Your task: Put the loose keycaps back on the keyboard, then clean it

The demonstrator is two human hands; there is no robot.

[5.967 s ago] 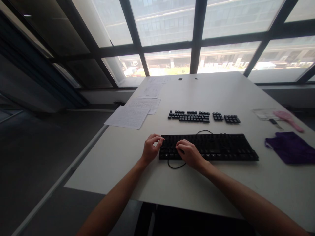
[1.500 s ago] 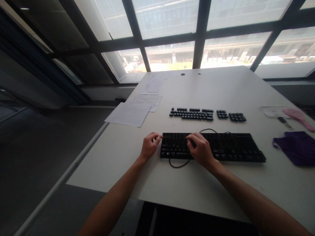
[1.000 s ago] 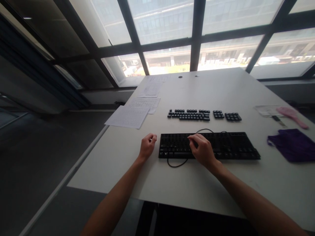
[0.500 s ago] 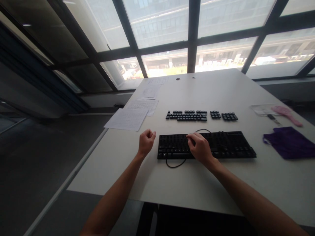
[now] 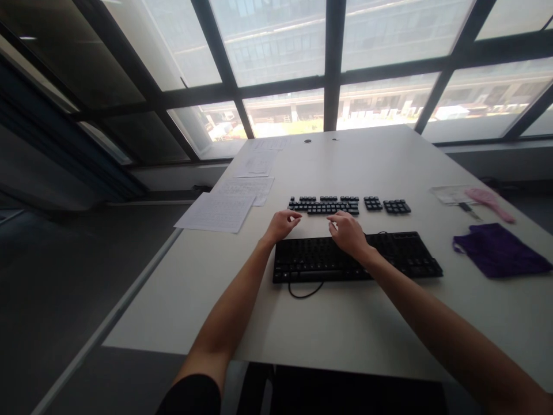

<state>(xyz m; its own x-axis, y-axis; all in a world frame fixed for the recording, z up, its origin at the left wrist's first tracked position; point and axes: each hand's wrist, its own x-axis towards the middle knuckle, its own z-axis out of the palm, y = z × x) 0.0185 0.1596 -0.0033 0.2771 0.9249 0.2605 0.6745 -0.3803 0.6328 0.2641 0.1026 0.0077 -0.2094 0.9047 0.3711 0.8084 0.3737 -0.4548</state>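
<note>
From my remote seat I'm looking out over a white surface (image 5: 415,173) that is carrying everything I'm describing. Taking the black keyboard (image 5: 337,266) as my clock centre, I'm seeing it lying flat, its black cable (image 5: 306,296) looping out at eight o'clock. Sheets of paper (image 5: 216,212) are lying around ten, a purple cloth pouch (image 5: 501,251) is resting at three, and a pink long-handled item (image 5: 489,200) is lying at two.

The right hand (image 5: 347,232) is hovering over the keyboard's far edge at twelve, its fingertips bunching; the left hand (image 5: 280,226) is hanging at ten, thumb and forefinger nearly meeting just beside the near-left corner of the loose keycaps (image 5: 332,206), which are sitting in rows from ten round to one. I cannot tell whether either hand is gripping a keycap.

I'm judging the step in hand to be handling single keycaps between those rows and the keyboard. To my mind, the next move is calling for a fine fingertip pinch on one cap, leaving its neighbours in line.
</note>
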